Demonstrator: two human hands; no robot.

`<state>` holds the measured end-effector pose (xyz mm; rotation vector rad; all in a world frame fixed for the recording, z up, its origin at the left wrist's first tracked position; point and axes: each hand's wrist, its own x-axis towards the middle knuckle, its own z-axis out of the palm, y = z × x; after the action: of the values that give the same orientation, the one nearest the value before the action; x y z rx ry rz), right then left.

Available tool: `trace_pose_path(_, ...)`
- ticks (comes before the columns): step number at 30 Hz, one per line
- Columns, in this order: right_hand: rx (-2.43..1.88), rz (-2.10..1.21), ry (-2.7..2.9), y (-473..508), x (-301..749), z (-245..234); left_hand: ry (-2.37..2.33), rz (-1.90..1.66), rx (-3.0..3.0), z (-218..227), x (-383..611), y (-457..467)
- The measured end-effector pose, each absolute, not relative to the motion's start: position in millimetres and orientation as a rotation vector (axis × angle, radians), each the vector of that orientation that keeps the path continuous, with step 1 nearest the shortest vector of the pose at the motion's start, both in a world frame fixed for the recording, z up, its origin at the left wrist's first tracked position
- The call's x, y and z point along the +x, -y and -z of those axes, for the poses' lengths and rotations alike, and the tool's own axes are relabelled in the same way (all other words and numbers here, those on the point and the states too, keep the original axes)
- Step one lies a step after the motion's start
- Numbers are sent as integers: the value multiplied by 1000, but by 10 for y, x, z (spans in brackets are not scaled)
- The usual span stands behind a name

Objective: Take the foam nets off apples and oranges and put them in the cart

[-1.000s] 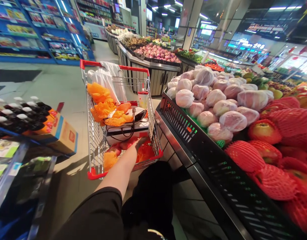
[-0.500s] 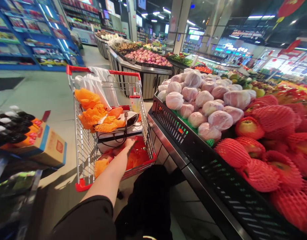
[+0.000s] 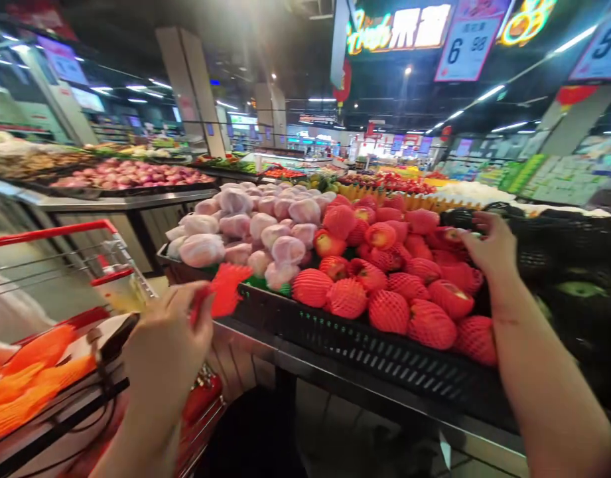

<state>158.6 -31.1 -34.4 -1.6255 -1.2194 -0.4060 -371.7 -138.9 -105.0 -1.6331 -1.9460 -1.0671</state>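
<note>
A torn-looking piece of red foam netting (image 3: 229, 289) is pinched between the thumb and fingers of my left hand (image 3: 168, 328), beside the shopping cart (image 3: 51, 231). My right hand (image 3: 493, 247) reaches over the far right corner of the black crate (image 3: 345, 335). Its thumb points left at an apple (image 3: 449, 236) in red netting, and its fingers are bent but apart. Whether they touch that apple I cannot tell. Red apples (image 3: 399, 287) in foam sleeves fill this side of the crate. Left of them lie film-wrapped pinkish fruits (image 3: 272, 229).
Orange foam netting (image 3: 31, 382) and a dark cable (image 3: 103, 372) are in the cart, along with a lidded cup (image 3: 119, 282). Onions (image 3: 136, 174) fill a stand at the back left. Black crates (image 3: 574, 265) stand at the right. Price signs (image 3: 469, 40) hang overhead.
The view has swung right, from the cart to the apples. One hand was down in the cart; now my left hand holds red netting beside it and my right hand is over the apples.
</note>
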Motion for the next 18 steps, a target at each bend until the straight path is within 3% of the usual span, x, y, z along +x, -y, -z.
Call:
trace_pose_path(3, -1491, 220, 1286, 317, 1491, 341, 1445, 1472, -1898, 528, -2686, 1260)
trace_pose_path(8, -1123, -469, 1219, 299, 1457, 341, 1338, 1221, -2587, -12, -905, 681)
trace_pose_path(12, -973, -665, 1209, 353, 1441, 273, 1520, 1136, -2670, -5, -185, 363)
trace_pose_path(18, -1172, -993, 1281, 470, 1391, 290, 1625, 1163, -2624, 166, -225, 257)
